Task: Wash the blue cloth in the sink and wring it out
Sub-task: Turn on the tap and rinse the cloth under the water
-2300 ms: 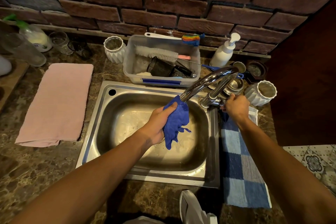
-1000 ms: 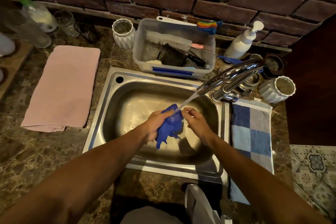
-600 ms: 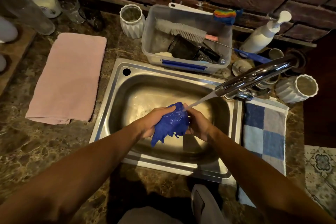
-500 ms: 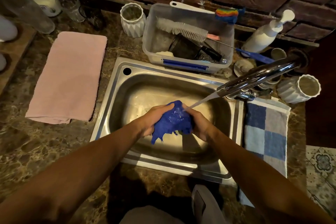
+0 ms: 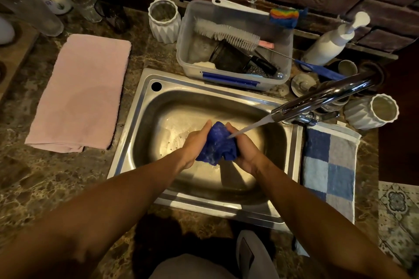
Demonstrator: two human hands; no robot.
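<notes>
The blue cloth (image 5: 217, 144) is bunched up and wet, held over the middle of the steel sink (image 5: 145, 106). My left hand (image 5: 195, 142) grips its left side and my right hand (image 5: 246, 149) grips its right side, with both sets of fingers closed on it. Water streams from the chrome faucet (image 5: 322, 97) onto the top of the cloth beside my right fingers. Part of the cloth hangs below my palms.
A pink towel (image 5: 81, 93) lies on the counter left of the sink. A blue checked towel (image 5: 328, 165) lies to its right. Behind the sink stand a clear tub of brushes (image 5: 235, 45), a soap pump bottle (image 5: 331, 41) and white ribbed cups (image 5: 371, 112).
My right hand left the faucet handle and joined my left on the cloth. Water now runs. Both hands have squeezed the cloth into a tighter bunch and sunk slightly lower in the basin.
</notes>
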